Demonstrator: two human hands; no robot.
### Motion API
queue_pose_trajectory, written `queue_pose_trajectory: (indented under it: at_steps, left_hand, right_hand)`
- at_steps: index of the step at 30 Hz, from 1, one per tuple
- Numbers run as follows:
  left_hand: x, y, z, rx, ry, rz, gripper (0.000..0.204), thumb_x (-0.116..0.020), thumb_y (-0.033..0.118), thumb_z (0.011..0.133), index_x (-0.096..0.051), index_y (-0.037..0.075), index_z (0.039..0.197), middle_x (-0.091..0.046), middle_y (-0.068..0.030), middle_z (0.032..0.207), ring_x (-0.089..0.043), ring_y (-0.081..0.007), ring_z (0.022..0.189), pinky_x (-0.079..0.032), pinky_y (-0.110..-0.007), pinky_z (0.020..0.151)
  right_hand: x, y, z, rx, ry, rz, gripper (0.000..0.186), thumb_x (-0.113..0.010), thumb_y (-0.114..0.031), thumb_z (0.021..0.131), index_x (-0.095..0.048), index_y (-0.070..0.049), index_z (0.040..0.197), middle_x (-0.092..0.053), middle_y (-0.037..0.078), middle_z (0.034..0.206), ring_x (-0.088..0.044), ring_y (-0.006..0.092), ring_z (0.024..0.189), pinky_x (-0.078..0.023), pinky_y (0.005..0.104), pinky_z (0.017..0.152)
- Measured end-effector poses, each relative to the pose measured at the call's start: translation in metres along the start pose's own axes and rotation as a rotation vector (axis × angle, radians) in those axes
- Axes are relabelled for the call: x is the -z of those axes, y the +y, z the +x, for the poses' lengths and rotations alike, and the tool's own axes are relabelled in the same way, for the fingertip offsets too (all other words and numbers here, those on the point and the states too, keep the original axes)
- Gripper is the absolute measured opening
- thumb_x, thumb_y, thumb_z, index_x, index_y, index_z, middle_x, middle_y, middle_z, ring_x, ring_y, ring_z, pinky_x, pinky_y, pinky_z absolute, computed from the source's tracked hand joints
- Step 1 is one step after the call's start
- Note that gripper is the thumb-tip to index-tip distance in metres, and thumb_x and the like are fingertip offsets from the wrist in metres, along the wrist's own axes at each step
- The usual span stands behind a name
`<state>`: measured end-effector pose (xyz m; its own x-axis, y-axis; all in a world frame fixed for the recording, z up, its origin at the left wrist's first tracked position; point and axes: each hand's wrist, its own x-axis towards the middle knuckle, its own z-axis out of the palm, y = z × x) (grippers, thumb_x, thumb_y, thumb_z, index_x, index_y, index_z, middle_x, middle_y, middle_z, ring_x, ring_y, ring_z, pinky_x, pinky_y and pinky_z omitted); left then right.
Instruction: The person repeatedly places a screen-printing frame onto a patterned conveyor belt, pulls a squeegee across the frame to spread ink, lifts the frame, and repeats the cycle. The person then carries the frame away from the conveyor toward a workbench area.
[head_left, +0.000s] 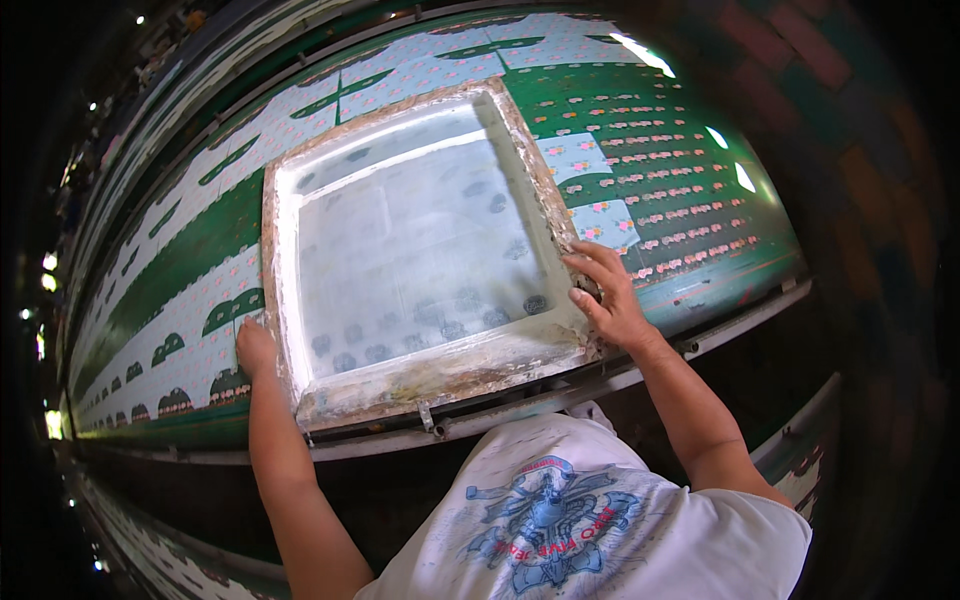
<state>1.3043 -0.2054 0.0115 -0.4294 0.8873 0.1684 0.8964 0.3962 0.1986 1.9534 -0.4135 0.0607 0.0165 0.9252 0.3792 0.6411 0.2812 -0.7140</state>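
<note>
Screen (415, 250): laid flat on the green table (232, 222), among flowered cloth pieces (573, 156).
Right hand (612, 300): opened, fingers spread at the frame's right edge.
Left hand (257, 348): curled beside the left edge; grip cannot be told.
Handling: best kept level, both sides steadied evenly.

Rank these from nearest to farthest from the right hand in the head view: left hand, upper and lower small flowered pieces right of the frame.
1. Lower flowered piece, just above the right hand.
2. Upper flowered piece, further up.
3. Left hand, across the frame.
</note>
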Motion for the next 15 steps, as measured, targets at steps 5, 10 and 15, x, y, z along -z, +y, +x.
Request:
queue_pose_trajectory:
  at_steps: [5,10,15]
  left_hand:
    - [0.004,0.026,-0.004,0.028,0.076,0.061,0.053,-0.041,0.037,0.115,-0.076,-0.003,0.114,-0.076,-0.0305,0.114,-0.07,-0.054,0.108,-0.054,-0.061,0.096]
    - [-0.01,0.022,0.008,0.007,0.113,-0.044,0.054,-0.043,0.042,0.115,-0.078,0.001,0.116,-0.076,-0.03,0.112,-0.07,-0.0538,0.104,-0.055,-0.06,0.092]
    - [-0.025,-0.005,0.032,0.093,-0.041,-0.169,0.071,-0.039,0.055,0.115,-0.08,-0.003,0.111,-0.077,-0.0309,0.105,-0.071,-0.0531,0.103,-0.054,-0.057,0.091]
  right_hand:
    - [-0.007,0.055,0.001,-0.089,-0.002,0.155,0.066,-0.071,-0.037,0.101,-0.056,-0.009,0.159,-0.045,0.023,0.166,-0.039,0.0407,0.156,-0.03,0.0518,0.13]
    - [-0.032,0.076,0.011,-0.19,0.091,0.489,0.066,-0.071,-0.024,0.101,-0.052,-0.001,0.16,-0.045,0.021,0.166,-0.04,0.0337,0.157,-0.03,0.0473,0.131]
    - [-0.056,0.089,0.016,-0.405,0.258,0.752,0.052,-0.067,-0.014,0.107,-0.056,0.005,0.154,-0.059,0.018,0.156,-0.056,0.0296,0.146,-0.04,0.0452,0.127]
